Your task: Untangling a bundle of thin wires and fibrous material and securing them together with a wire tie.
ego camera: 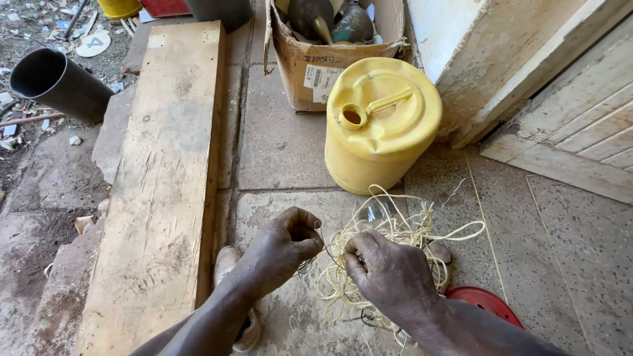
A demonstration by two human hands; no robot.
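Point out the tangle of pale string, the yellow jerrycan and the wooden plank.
tangle of pale string (402,231), head view, on the loose loops above the right hand.
yellow jerrycan (369,155), head view, on its front wall.
wooden plank (161,171), head view, on its bare middle.

pale cream cord, yellow jerrycan
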